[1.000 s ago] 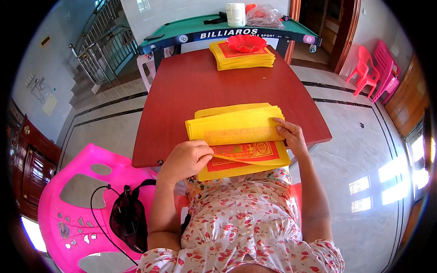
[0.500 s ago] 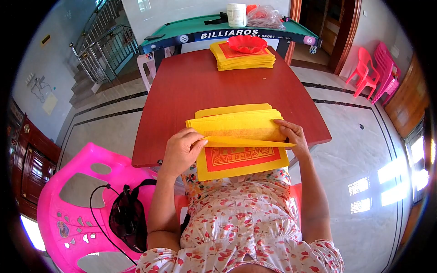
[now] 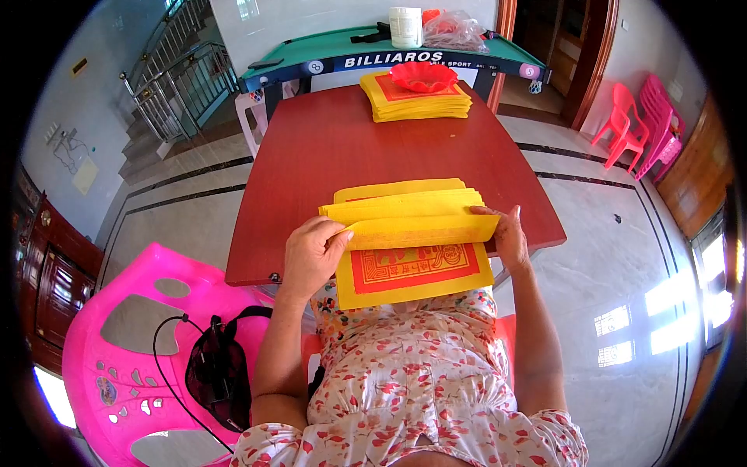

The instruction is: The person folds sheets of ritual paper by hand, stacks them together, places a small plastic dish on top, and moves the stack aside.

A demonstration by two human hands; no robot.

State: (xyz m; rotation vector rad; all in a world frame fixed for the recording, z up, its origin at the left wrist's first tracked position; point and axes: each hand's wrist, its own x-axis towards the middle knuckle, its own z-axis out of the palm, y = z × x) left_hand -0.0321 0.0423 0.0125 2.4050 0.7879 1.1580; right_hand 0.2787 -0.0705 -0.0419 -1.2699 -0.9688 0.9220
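Observation:
A stack of yellow joss paper sheets [image 3: 350,292] lies at the table's near edge and over my lap, its top sheet bearing a red printed panel with gold figures. Across it runs a folded flap of yellow paper [image 3: 420,232]. My left hand [image 3: 313,253] pinches the flap's left end between thumb and fingers. At the right end, my right hand [image 3: 510,240] has its thumb raised off the paper, and its fingers reach partly behind the flap. Further yellow sheets [image 3: 405,189] lie just behind the flap.
On the red-brown table [image 3: 350,148], a second yellow paper stack [image 3: 416,111] carries a red scalloped dish [image 3: 424,75]. Behind stands a billiard table [image 3: 327,53] with a white tub [image 3: 405,28]. A pink chair [image 3: 101,335] holding a black bag [image 3: 218,373] is at my left.
The flap's right end has risen and now shows a broader face. My right thumb has come away from the paper and points up. My left hand keeps its pinch.

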